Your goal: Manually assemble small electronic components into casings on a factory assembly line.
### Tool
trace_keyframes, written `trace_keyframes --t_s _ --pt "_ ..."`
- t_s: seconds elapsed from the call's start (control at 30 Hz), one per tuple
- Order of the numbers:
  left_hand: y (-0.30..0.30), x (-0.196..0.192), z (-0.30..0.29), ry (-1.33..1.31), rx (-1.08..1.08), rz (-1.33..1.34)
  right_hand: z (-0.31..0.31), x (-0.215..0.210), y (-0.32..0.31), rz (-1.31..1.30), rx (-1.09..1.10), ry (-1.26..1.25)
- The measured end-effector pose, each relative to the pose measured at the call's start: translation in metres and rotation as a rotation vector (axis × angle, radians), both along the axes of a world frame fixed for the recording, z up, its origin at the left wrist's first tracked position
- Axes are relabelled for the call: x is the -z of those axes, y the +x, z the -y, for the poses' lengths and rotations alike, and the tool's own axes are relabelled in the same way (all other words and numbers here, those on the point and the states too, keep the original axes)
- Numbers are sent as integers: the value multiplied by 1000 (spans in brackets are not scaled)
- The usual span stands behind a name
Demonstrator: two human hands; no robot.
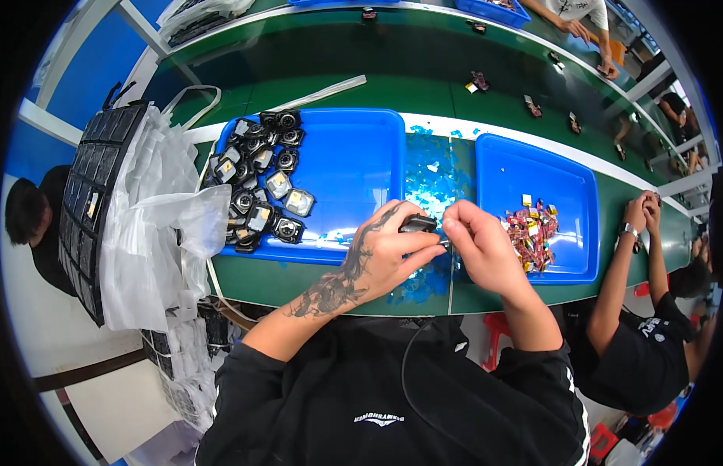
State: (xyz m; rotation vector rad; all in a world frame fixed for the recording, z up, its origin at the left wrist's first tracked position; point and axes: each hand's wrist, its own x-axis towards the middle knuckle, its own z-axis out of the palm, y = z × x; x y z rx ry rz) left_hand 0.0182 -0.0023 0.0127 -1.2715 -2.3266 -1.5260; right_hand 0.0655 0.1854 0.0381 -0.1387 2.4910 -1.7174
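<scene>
My left hand (pixel 391 247) is closed around a small black watch case (pixel 417 224), held just above the green bench between two blue trays. Beside it, my right hand (pixel 486 247) has thumb and forefinger pinched together close to the case; what sits between those fingertips is too small to make out. Many similar black cases (pixel 260 216), some with round dark centres and some with pale squares, are heaped on the left side of the left tray (pixel 353 171). Small red circuit pieces with yellow and white parts (pixel 534 233) lie piled in the right tray (pixel 524 167).
Bits of blue film (pixel 437 186) litter the bench between the trays. A dark green conveyor (pixel 322 66) beyond carries scattered small parts. At left stand a black compartment tray (pixel 97 186) and crumpled clear plastic sheets (pixel 148 241). A co-worker's hands (pixel 645 213) are at the right.
</scene>
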Motion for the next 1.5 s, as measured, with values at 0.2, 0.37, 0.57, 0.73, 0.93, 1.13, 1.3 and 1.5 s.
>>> trace_keyframes --t_s 0.2,0.37,0.57,0.73,0.93,1.13,1.3,1.5 --pt "14 1 -5 -33 -133 54 1 11 1 -400 230 358" --pt "16 14 -7 148 -103 599 5 14 13 -82 207 -213" --pt "15 11 -2 318 42 817 11 16 17 -279 364 -191" --pt "22 7 -7 482 82 944 21 -6 13 -343 219 103" --pt "26 6 -1 479 143 930 35 -14 7 -231 280 186" --pt "27 4 0 508 174 950 36 -14 6 -214 261 214" --pt "29 4 0 486 154 930 38 -14 5 -282 245 229" --pt "30 2 4 357 133 880 37 -17 5 -344 207 340"
